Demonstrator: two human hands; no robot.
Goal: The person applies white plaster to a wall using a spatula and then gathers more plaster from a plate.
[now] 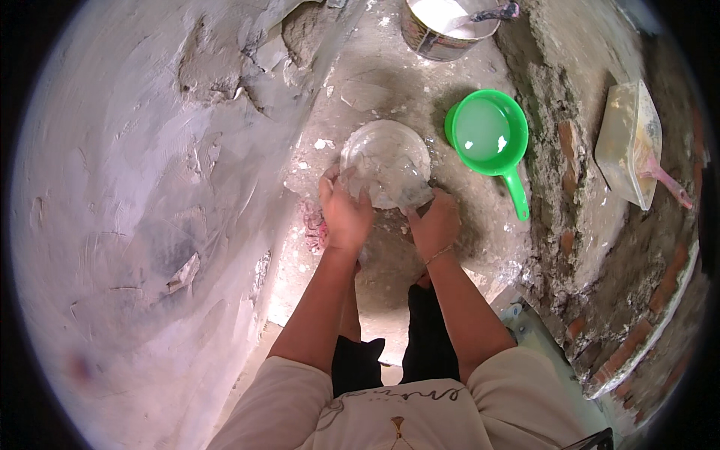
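Observation:
A round, shallow, clear plastic bowl (384, 129) smeared with whitish residue is in front of me, above the rough floor. My left hand (347, 216) grips its near left rim, the thumb and fingers bent around the edge. At the near right rim, my right hand (435, 223) is closed on a flat grey scraper (415, 193); the blade reaches over the bowl's edge. Most of the scraper's grip is hidden in my fingers. To the right of the bowl stands a green dipper (487, 133) with cloudy, pale liquid in it, its handle pointing toward me.
Farther off, a bucket (439, 43) of white paste holds a dark-handled tool (491, 13). At right, a tilted clear container (624, 142) with a pink-handled brush (666, 182) rests on a broken brick ledge (570, 247). A grey plastered wall (172, 225) rises at left.

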